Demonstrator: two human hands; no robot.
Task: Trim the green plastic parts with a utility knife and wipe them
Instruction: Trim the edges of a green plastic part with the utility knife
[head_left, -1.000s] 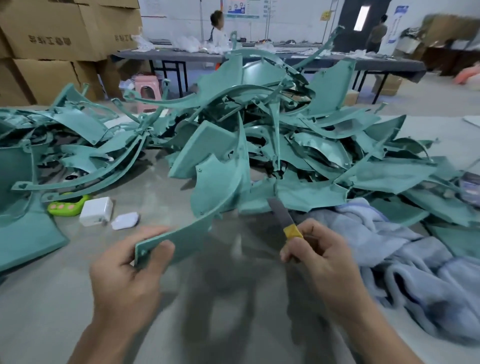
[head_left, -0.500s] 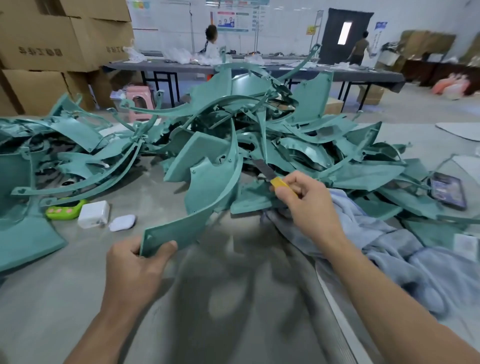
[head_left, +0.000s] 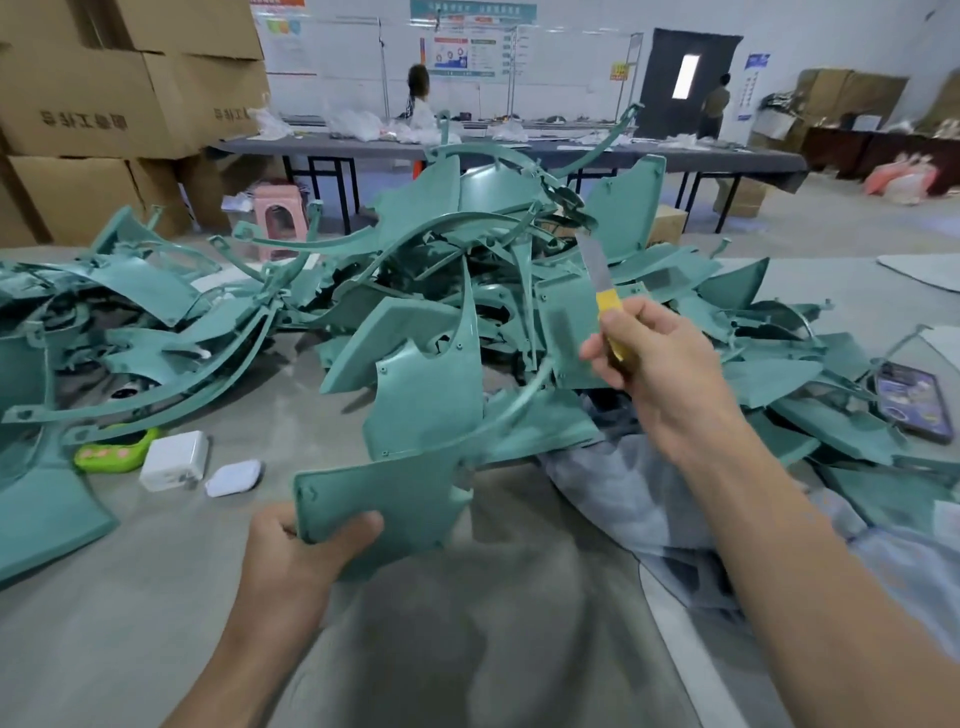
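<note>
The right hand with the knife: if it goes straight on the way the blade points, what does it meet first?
Probably the top of the pile of green parts, just beyond the utility knife in the right hand. Depth is unclear, so it may pass above.

The fingers of the left hand (head_left: 291, 561) are hidden behind the green part (head_left: 415, 457) it grips, so only the thumb shows, and most of the yellow handle of the knife (head_left: 601, 291) is covered by the right hand (head_left: 660, 374). The cloth (head_left: 613, 499) at lower right lies partly under the pile (head_left: 405, 322) and the right arm (head_left: 779, 545) and is cut off by the right edge, and a phone (head_left: 909, 400) at the right is partly covered by the pile. At the left a lime-green thing (head_left: 109, 454) sits half under the pile and I cannot tell what it is; the posters (head_left: 472, 49) at the top are too small to read.
</note>
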